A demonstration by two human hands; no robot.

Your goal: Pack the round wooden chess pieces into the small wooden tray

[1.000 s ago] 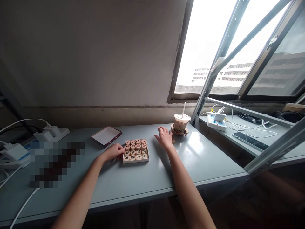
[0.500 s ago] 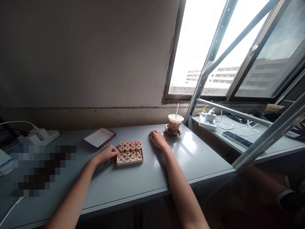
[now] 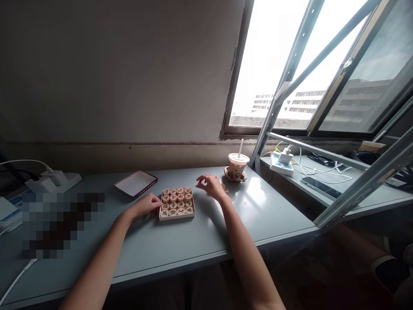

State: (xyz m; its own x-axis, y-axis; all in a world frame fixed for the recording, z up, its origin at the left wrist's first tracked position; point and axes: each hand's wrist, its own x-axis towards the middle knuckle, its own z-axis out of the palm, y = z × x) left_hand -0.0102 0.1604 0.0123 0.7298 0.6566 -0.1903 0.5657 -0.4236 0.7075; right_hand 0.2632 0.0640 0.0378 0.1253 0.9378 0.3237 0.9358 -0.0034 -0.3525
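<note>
A shallow white box [image 3: 177,218] on the desk holds rows of round wooden Chinese chess pieces [image 3: 177,202] marked with red or black characters. My left hand [image 3: 146,205] rests at the box's left side, its fingers bent against the edge. To the right of the box, my right hand [image 3: 210,186] hovers low over the desk. Its thumb and forefinger are curved and apart, and no piece shows between them. Beside its wrist lie loose wooden chess pieces [image 3: 225,188], partly hidden by the hand.
The box lid [image 3: 137,183] lies behind my left hand. A drink cup with a straw [image 3: 238,165] stands in a holder at the back right. Power strips [image 3: 64,186] sit far left. A metal frame [image 3: 280,103] borders the desk's right side. A phone [image 3: 319,186] lies beyond it.
My right hand has lifted from the desk and shifted slightly left, uncovering more of the loose chess pieces. My left hand stays at the box.
</note>
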